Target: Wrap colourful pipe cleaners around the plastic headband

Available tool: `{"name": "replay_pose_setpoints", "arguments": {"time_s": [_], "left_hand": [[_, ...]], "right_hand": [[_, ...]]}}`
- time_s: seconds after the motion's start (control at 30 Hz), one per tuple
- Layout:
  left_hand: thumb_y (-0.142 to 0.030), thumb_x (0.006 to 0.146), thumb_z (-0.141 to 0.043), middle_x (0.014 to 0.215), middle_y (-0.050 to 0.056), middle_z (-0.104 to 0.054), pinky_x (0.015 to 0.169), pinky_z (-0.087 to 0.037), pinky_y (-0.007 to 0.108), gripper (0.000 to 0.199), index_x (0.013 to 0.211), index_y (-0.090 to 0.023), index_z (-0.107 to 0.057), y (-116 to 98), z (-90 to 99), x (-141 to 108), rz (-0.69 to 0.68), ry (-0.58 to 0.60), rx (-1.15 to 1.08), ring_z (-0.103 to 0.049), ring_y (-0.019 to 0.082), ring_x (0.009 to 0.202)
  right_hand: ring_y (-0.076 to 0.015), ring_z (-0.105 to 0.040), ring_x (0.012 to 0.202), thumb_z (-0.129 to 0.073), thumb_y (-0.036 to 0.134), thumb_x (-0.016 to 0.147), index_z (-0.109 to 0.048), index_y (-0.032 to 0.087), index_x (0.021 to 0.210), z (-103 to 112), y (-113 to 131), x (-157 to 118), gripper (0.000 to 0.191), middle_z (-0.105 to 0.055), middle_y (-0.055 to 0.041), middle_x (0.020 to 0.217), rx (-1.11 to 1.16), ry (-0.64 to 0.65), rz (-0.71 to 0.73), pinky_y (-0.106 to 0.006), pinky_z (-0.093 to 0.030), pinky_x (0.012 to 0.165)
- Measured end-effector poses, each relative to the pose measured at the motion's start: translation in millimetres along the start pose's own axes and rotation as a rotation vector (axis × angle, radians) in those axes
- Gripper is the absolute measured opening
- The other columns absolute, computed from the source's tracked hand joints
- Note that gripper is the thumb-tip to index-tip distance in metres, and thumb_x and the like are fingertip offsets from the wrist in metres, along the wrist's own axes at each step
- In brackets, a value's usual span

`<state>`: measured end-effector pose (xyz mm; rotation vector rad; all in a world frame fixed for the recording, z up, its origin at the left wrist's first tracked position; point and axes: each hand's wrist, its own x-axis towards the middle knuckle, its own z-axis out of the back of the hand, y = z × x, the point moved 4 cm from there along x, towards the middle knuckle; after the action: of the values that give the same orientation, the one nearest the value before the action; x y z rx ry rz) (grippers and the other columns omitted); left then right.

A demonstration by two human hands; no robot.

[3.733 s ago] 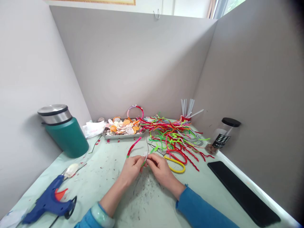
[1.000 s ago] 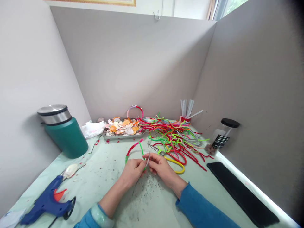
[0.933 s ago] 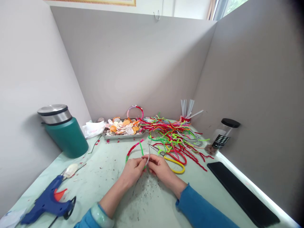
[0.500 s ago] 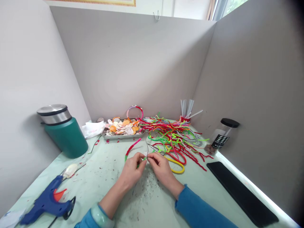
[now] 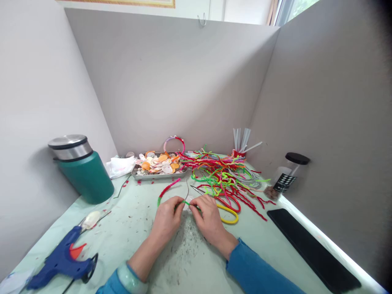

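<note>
Near the middle of the table, my left hand point(image 5: 168, 218) pinches a curved wire wrapped in fuzzy pink, red and green yarn point(image 5: 167, 189). The wrapped part arches out behind the fingers, and a bare grey wire end point(image 5: 187, 188) sticks up beside them. My right hand point(image 5: 208, 218) is closed on a short green yarn strand point(image 5: 187, 203) that spans the small gap between both hands. Just behind the right hand lie scissors point(image 5: 228, 214) with red and yellow handles. The fingers hide part of the wire.
A metal tray point(image 5: 159, 177) holds shells and discs, with a decorated ring point(image 5: 174, 139) behind. Coloured strands point(image 5: 220, 167) pile to its right. A green flask point(image 5: 85, 175) and blue glue gun point(image 5: 61, 257) are left; a jar point(image 5: 286, 175) and black slab point(image 5: 312, 249) right.
My hands have moved slightly apart, and the green strand now shows stretched between them. The wrapped wire has shifted a little to the left and lower.
</note>
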<state>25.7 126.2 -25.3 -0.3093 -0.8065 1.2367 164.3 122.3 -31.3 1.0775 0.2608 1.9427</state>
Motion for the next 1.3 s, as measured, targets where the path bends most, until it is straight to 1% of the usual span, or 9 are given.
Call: {"name": "replay_pose_setpoints", "arguments": {"time_s": [0.13,0.27,0.37,0.57,0.73,0.83,0.93,1.1,1.3], "left_hand": [[-0.018,0.085,-0.043,0.084,0.005,-0.065,0.072,-0.042,0.028,0.019,0.088,-0.017,-0.062,-5,-0.9,-3,-0.075,0.010,0.196,-0.058,0.018,0.080],[-0.016,0.087,-0.039,0.077,0.006,-0.061,0.070,-0.040,0.031,0.023,0.083,-0.017,-0.062,-16,-3.8,-6,-0.199,0.059,0.438,-0.056,0.020,0.077],[-0.019,0.087,-0.042,0.076,0.006,-0.061,0.070,-0.040,0.031,0.021,0.079,-0.017,-0.061,-18,-5.6,-7,-0.237,0.075,0.464,-0.055,0.020,0.077],[-0.022,0.085,-0.043,0.071,0.002,-0.061,0.062,-0.035,0.025,0.020,0.074,-0.019,-0.059,-12,-2.8,-8,-0.105,0.065,0.304,-0.055,0.015,0.068],[-0.024,0.082,-0.043,0.055,-0.001,-0.053,0.053,-0.027,0.022,0.023,0.063,-0.018,-0.054,-5,-1.1,-5,0.088,0.065,0.222,-0.046,0.011,0.053],[-0.026,0.081,-0.041,0.051,-0.003,-0.049,0.051,-0.025,0.022,0.026,0.059,-0.018,-0.052,-2,-0.8,-3,0.131,0.045,0.174,-0.043,0.010,0.050],[-0.028,0.082,-0.039,0.049,-0.002,-0.048,0.051,-0.025,0.022,0.031,0.056,-0.017,-0.052,-2,-0.7,-2,0.141,0.041,0.115,-0.042,0.010,0.049],[-0.035,0.084,-0.037,0.047,-0.001,-0.051,0.050,-0.027,0.022,0.039,0.056,-0.017,-0.058,-2,-0.9,-3,0.170,0.065,0.002,-0.044,0.011,0.046],[-0.042,0.084,-0.034,0.045,-0.001,-0.054,0.048,-0.031,0.022,0.047,0.053,-0.016,-0.059,-1,-4.1,-2,0.263,0.154,-0.111,-0.046,0.012,0.044]], "right_hand": [[-0.0197,-0.047,0.082,-0.047,0.017,0.087,-0.055,0.018,0.081,-1,3,-1,0.010,-0.059,-0.0041,0.081,-0.033,0.018,0.067,-0.033,-0.033,0.075],[-0.0197,-0.047,0.082,-0.045,0.016,0.088,-0.054,0.018,0.082,-2,2,-1,0.011,-0.059,-0.0044,0.082,-0.075,0.016,0.071,-0.034,-0.033,0.075],[-0.0193,-0.047,0.081,-0.046,0.015,0.088,-0.055,0.018,0.081,-1,2,-1,0.011,-0.059,-0.0043,0.081,-0.103,0.003,0.068,-0.035,-0.033,0.076],[-0.0207,-0.048,0.089,-0.048,0.018,0.087,-0.058,0.019,0.090,7,9,0,0.011,-0.060,-0.0051,0.091,-0.087,-0.053,0.089,-0.038,-0.035,0.081],[-0.0230,-0.045,0.107,-0.046,0.021,0.088,-0.050,0.019,0.112,17,4,0,0.025,-0.054,-0.0098,0.112,-0.013,-0.293,-0.009,-0.042,-0.034,0.092],[-0.0219,-0.047,0.107,-0.044,0.024,0.089,-0.045,0.018,0.118,17,-9,-1,0.030,-0.052,-0.0114,0.116,0.105,-0.388,-0.145,-0.039,-0.038,0.090],[-0.0194,-0.054,0.093,-0.042,0.026,0.090,-0.051,0.018,0.110,12,-18,0,0.024,-0.058,-0.0092,0.104,0.228,-0.312,-0.234,-0.032,-0.043,0.079],[-0.0166,-0.055,0.074,-0.044,0.024,0.087,-0.062,0.018,0.079,-2,-16,2,0.021,-0.062,-0.0030,0.077,0.323,-0.015,-0.252,-0.027,-0.041,0.068],[-0.0141,-0.054,0.070,-0.053,0.022,0.078,-0.063,0.017,0.087,-16,-17,3,0.014,-0.063,-0.0014,0.078,0.694,0.105,-0.384,-0.025,-0.041,0.063]]}}
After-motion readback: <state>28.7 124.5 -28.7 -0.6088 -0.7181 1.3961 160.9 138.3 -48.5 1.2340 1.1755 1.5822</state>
